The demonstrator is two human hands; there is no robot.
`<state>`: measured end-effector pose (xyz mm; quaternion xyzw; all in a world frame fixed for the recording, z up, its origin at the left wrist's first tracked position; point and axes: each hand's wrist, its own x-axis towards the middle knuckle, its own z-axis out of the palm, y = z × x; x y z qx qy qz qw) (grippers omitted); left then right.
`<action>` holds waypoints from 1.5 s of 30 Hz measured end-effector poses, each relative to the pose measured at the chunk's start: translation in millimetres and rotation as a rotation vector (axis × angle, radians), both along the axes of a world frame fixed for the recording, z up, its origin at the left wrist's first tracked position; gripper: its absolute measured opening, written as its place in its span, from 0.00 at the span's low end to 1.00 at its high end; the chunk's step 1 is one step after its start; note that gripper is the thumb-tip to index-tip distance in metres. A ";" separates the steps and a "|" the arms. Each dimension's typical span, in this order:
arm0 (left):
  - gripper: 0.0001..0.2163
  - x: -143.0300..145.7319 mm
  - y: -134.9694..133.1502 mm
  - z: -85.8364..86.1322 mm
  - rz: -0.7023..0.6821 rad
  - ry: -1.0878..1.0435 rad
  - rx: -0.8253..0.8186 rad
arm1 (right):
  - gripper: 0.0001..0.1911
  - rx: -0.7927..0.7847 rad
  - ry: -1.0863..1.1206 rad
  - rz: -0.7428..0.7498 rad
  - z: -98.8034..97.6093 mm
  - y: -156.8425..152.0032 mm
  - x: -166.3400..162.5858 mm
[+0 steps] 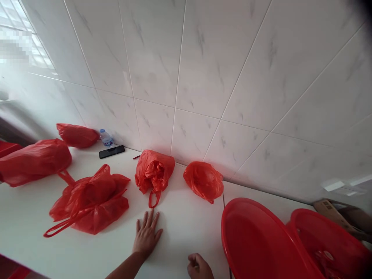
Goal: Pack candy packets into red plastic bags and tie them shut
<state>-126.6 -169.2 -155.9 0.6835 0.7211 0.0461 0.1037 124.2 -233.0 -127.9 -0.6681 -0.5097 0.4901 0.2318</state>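
My left hand [147,232] lies flat on the white table [177,228], fingers spread. Its fingertips are just short of the handle loop of a crumpled red plastic bag [155,166] by the wall. At the bottom edge of the view, my right hand [200,267] is curled closed just over the table, partly cut off, with nothing visible in it. Left of my left hand sits a filled red plastic bag [90,203] with its handles loose. A red plastic bag [203,181] with its mouth open stands by the wall, farther right.
Large red basins [258,236] occupy the right side, with a cardboard box [337,217] behind. More red bags [37,161] lie at the left. A black phone [112,152], a water bottle [106,138] and a small red object [136,157] lie near the tiled wall [203,77].
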 end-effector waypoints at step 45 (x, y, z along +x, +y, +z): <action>0.27 30.1 18.5 25.8 -0.036 0.008 0.100 | 0.16 0.235 0.562 -0.476 101.5 140.5 44.8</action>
